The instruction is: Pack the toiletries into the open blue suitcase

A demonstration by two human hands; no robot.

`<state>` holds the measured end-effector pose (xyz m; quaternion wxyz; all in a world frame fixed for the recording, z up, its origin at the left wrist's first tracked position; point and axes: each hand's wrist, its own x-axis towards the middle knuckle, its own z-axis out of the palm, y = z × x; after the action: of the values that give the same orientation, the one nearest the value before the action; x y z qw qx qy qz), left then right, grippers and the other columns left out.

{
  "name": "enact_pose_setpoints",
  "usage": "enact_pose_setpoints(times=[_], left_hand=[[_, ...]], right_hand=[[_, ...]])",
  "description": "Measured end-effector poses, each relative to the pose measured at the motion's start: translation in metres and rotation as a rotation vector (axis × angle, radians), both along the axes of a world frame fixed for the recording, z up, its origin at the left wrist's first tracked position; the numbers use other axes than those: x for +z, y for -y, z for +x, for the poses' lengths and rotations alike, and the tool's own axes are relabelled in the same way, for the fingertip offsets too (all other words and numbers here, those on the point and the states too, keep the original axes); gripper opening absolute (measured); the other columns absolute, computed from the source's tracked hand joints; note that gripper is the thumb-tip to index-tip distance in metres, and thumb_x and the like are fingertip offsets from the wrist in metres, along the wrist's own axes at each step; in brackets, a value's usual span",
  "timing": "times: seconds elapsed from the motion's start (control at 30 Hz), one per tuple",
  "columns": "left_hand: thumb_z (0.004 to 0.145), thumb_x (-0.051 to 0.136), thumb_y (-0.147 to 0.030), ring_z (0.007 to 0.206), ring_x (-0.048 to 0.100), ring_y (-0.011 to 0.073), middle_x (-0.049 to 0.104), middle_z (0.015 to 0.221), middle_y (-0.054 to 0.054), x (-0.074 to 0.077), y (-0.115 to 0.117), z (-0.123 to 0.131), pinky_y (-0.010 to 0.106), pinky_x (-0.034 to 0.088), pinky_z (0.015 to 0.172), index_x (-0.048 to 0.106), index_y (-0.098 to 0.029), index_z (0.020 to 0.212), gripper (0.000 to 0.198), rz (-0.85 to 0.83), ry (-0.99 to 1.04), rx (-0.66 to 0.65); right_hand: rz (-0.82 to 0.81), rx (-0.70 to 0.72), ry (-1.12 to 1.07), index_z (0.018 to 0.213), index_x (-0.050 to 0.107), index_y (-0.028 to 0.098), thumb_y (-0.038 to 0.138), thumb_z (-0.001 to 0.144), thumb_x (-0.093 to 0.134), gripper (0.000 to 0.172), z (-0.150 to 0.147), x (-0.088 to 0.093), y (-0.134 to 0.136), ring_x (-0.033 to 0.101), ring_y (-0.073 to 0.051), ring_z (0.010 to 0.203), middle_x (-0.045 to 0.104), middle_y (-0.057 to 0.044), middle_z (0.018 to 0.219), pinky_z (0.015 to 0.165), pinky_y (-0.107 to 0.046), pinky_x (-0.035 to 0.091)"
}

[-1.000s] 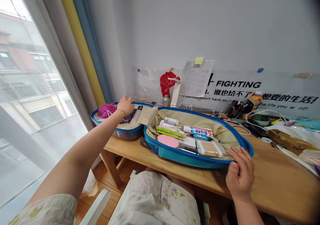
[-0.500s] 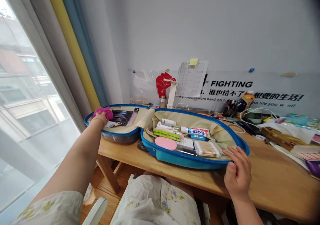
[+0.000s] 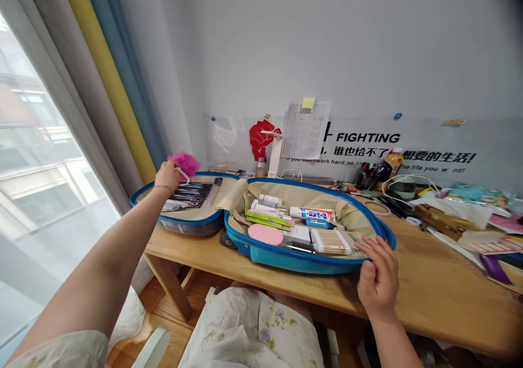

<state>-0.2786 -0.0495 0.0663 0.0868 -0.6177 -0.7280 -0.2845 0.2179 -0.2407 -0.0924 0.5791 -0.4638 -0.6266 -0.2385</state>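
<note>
A blue suitcase [image 3: 304, 267] lies opened flat on the desk, both halves lined in beige. My left hand [image 3: 166, 178] is closed on a bright pink bath puff [image 3: 186, 164] with a white cord, held above the left half. Below it lie a set of dark brushes [image 3: 190, 195] and a white packet. In the right half are a toothpaste tube [image 3: 312, 214], a pink oval case [image 3: 265, 234], a pack of cotton swabs [image 3: 330, 241], a green packet [image 3: 268, 219] and several white tubes. My right hand [image 3: 379, 275] rests on the right rim, fingers outstretched.
Stationery and a bottle [image 3: 393, 164] stand at the back of the wooden desk [image 3: 437, 292]. Cables, papers and a brown pouch [image 3: 439, 220] clutter its right side. A white desk lamp [image 3: 275, 155] stands behind the suitcase. Curtains [image 3: 118, 85] hang beside the window at left.
My left hand has lifted the bath puff up out of the left half and slightly to the right. My right hand stays at the rim; the whole view has shifted a little.
</note>
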Motion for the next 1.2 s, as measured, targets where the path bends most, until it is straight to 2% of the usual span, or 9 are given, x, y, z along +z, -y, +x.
enact_pose_setpoints(times=[0.1,0.17,0.33,0.5,0.67,0.87,0.97,1.1,1.2], left_hand=[[0.083,0.038,-0.014,0.115,0.055,0.029,0.061,0.118,0.017,0.02,-0.003,0.065,0.041,0.043,0.101,0.057,-0.01,0.11,0.033,0.094,0.06,-0.175],[0.083,0.04,-0.011,0.11,0.057,0.0251,0.064,0.115,0.012,0.022,0.001,0.117,0.037,0.044,0.1,0.059,-0.012,0.107,0.031,0.107,0.093,-0.341],[0.085,0.048,-0.011,0.099,0.062,0.0187,0.068,0.108,0.008,-0.004,0.024,0.246,0.028,0.048,0.093,0.062,-0.015,0.102,0.022,0.012,0.138,-0.723],[0.087,0.046,-0.009,0.107,0.06,0.0196,0.066,0.113,0.01,-0.029,0.037,0.326,0.03,0.046,0.098,0.061,-0.014,0.104,0.024,-0.108,0.122,-0.901],[0.088,0.046,-0.011,0.118,0.057,0.0233,0.06,0.127,0.016,-0.05,0.039,0.355,0.035,0.043,0.104,0.057,-0.009,0.12,0.034,-0.274,0.022,-1.017],[0.087,0.047,-0.01,0.136,0.042,0.0168,0.046,0.149,0.007,-0.067,0.041,0.356,0.03,0.033,0.112,0.035,-0.02,0.148,0.063,-0.451,-0.184,-1.241],[0.089,0.047,-0.015,0.138,0.04,0.0205,0.041,0.152,0.007,-0.068,0.045,0.356,0.036,0.028,0.115,0.034,-0.024,0.15,0.063,-0.502,-0.286,-1.273],[0.094,0.044,-0.026,0.144,0.028,0.0261,0.032,0.158,0.002,-0.064,0.052,0.356,0.049,0.02,0.118,0.033,-0.034,0.15,0.058,-0.472,-0.484,-1.227],[0.096,0.043,-0.028,0.146,0.025,0.0255,0.039,0.154,-0.002,-0.055,0.053,0.35,0.049,0.019,0.118,0.04,-0.037,0.145,0.05,-0.452,-0.402,-1.227]], right_hand=[[0.016,0.006,0.013,0.105,0.065,0.018,0.033,0.096,0.036,0.034,-0.001,0.001,0.0,0.05,-0.03,0.127,0.065,-0.013,0.113,0.104,-0.055,0.04],[0.024,0.008,0.017,0.106,0.065,0.018,0.032,0.096,0.036,0.033,-0.002,0.002,0.0,0.051,-0.03,0.127,0.065,-0.013,0.113,0.104,-0.055,0.04],[0.02,0.009,0.019,0.107,0.065,0.018,0.031,0.096,0.038,0.032,-0.002,0.002,0.001,0.051,-0.03,0.127,0.065,-0.013,0.114,0.104,-0.056,0.04],[0.024,0.03,0.007,0.109,0.065,0.019,0.03,0.096,0.038,0.032,-0.002,0.0,0.001,0.049,-0.03,0.128,0.065,-0.013,0.115,0.105,-0.057,0.039],[0.002,0.013,0.016,0.109,0.064,0.019,0.031,0.096,0.037,0.033,-0.002,0.001,0.002,0.05,-0.03,0.127,0.065,-0.012,0.116,0.104,-0.056,0.04],[0.01,0.015,0.023,0.109,0.064,0.019,0.029,0.096,0.037,0.032,-0.001,0.0,0.001,0.049,-0.03,0.127,0.064,-0.013,0.115,0.103,-0.056,0.04],[0.004,0.004,0.026,0.108,0.064,0.019,0.03,0.096,0.037,0.032,-0.001,0.0,0.001,0.05,-0.03,0.127,0.064,-0.013,0.115,0.102,-0.055,0.041],[-0.005,0.001,0.015,0.107,0.064,0.019,0.032,0.096,0.036,0.034,-0.001,0.001,0.002,0.05,-0.03,0.126,0.064,-0.013,0.115,0.103,-0.055,0.041],[0.006,0.011,0.018,0.107,0.065,0.019,0.032,0.096,0.037,0.033,-0.001,0.002,0.001,0.05,-0.03,0.125,0.064,-0.012,0.114,0.103,-0.054,0.04]])
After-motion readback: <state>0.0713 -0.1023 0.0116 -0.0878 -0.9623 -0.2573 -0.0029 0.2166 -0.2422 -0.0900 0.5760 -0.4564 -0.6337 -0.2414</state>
